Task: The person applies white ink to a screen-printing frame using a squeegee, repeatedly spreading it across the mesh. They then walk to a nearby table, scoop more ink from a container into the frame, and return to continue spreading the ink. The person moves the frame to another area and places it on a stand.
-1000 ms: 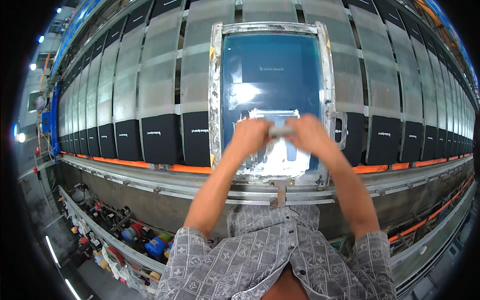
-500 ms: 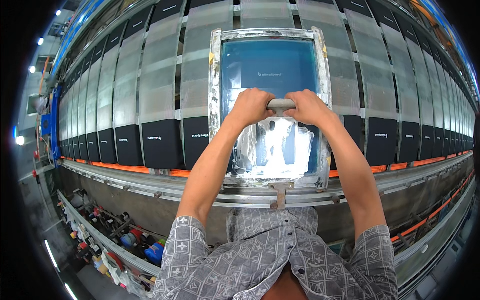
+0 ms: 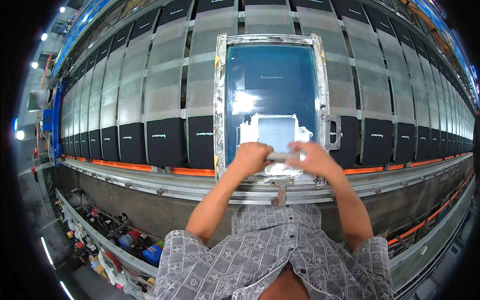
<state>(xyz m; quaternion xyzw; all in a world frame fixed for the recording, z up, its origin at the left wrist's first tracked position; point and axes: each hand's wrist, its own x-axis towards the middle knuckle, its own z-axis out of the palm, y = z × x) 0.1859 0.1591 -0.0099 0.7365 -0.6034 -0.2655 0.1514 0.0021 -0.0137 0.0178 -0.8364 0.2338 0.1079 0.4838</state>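
The frame [image 3: 221,102] contains smeared white paste [image 3: 249,129]; left hand [image 3: 252,157] holds grey bar [image 3: 283,157].

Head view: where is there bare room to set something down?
Pale panels either side of the metal frame, between their black pieces; also the blue screen above the white paste. Crowded: the screen's lower part, with left hand, right hand, grey bar.

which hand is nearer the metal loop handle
Right. The right hand is left of the metal loop handle, lower in view; the left hand sits farther left, also lower.
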